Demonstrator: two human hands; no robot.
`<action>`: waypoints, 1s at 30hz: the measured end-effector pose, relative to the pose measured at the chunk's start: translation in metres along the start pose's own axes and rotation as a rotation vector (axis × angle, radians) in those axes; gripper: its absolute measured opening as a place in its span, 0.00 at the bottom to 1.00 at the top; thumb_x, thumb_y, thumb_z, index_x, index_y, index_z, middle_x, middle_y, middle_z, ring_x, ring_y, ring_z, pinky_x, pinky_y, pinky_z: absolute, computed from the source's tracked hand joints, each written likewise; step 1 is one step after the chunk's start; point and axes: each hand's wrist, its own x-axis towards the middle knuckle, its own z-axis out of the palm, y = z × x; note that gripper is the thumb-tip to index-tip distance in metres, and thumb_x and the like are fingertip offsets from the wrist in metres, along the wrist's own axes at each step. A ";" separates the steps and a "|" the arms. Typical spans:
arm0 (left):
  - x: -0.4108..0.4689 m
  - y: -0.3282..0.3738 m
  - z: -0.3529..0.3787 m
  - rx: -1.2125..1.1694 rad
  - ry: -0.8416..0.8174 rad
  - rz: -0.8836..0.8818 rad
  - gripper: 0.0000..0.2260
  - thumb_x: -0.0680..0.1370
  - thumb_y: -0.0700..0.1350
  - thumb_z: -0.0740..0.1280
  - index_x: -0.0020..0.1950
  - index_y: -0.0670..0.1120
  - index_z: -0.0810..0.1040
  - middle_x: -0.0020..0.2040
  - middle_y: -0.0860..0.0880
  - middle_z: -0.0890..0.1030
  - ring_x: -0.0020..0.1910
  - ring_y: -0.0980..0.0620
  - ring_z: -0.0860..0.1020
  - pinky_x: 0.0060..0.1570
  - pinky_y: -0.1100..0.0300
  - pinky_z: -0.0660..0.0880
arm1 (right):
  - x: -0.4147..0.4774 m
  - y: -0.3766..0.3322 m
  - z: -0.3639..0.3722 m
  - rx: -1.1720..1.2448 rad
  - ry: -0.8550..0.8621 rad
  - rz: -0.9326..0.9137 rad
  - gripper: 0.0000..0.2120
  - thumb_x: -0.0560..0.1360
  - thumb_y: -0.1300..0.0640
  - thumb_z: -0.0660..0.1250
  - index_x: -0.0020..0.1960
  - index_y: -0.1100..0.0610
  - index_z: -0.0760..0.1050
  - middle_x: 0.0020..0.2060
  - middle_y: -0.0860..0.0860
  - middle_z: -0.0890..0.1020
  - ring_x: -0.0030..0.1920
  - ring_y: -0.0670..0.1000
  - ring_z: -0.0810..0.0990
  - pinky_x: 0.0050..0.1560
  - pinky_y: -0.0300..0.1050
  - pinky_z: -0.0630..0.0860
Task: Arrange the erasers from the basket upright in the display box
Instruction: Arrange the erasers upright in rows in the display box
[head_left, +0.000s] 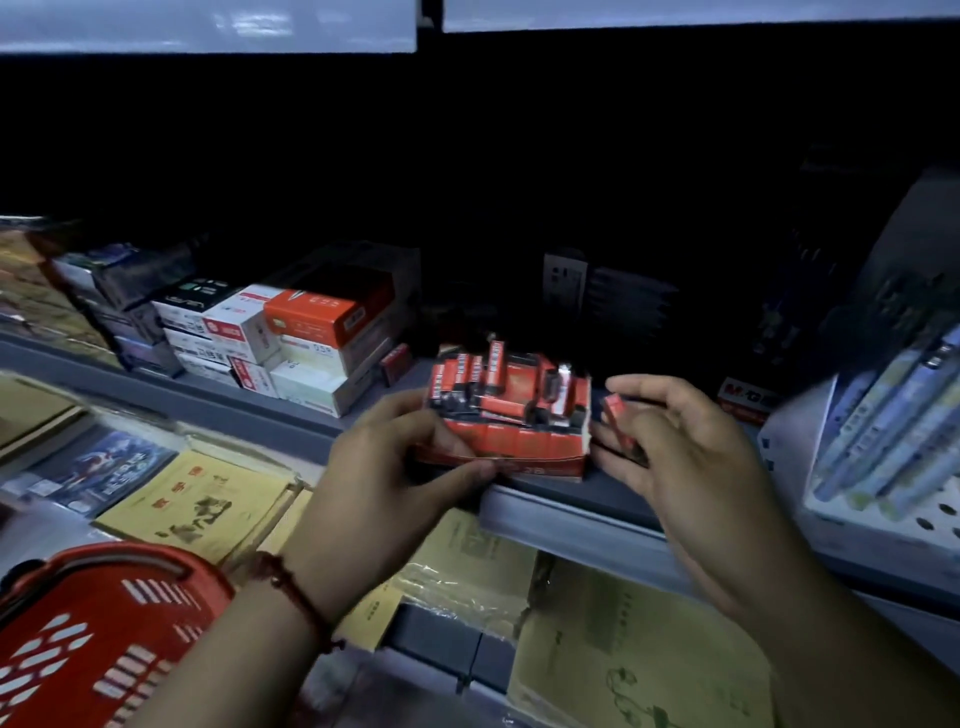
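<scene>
A long grey metal shelf (545, 512) ran across the middle of the dim scene. A red plastic basket (78, 649) with slots in its side sat near, at the far left corner, and what was inside it could not be seen. A red cardboard display box (519, 441) stood on the near edge of the shelf, in the middle. The left hand (384, 467) held the box at its near left corner, thumb and fingers pinched on the card. The right hand (685, 452) was just right of the box, its fingers curled round a small red wrapped eraser (618, 410). More red erasers (493, 374) were in the box; some stood up, some leaned or lay flat. An eraser like this was likely light and a bit bendy, with a smooth wrapper that could slip, so pinching its two long sides would be best. The thin box could tip, so holding it steady seemed wise. On a dark box (748, 395) to the far right, the letters "M·G" could be read. Other writing was too blurry.
</scene>
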 end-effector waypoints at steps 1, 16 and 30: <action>0.000 0.003 0.004 -0.010 -0.009 0.020 0.07 0.70 0.51 0.80 0.37 0.52 0.83 0.58 0.61 0.80 0.53 0.63 0.81 0.56 0.59 0.79 | -0.001 -0.001 -0.004 -0.040 0.023 -0.016 0.08 0.82 0.59 0.62 0.57 0.52 0.78 0.53 0.53 0.83 0.53 0.46 0.85 0.58 0.46 0.81; 0.040 -0.016 0.014 0.600 0.143 -0.094 0.21 0.81 0.46 0.64 0.74 0.45 0.71 0.73 0.46 0.67 0.55 0.38 0.80 0.43 0.47 0.77 | -0.011 0.002 -0.028 -0.546 0.192 -0.289 0.12 0.80 0.61 0.63 0.59 0.46 0.74 0.51 0.49 0.77 0.36 0.47 0.76 0.30 0.33 0.70; 0.057 -0.012 0.021 0.637 0.209 -0.178 0.13 0.78 0.36 0.65 0.61 0.46 0.78 0.59 0.40 0.73 0.49 0.33 0.79 0.41 0.46 0.76 | -0.009 0.010 -0.025 -0.553 0.201 -0.454 0.14 0.78 0.58 0.70 0.61 0.47 0.75 0.52 0.40 0.79 0.53 0.36 0.78 0.48 0.26 0.75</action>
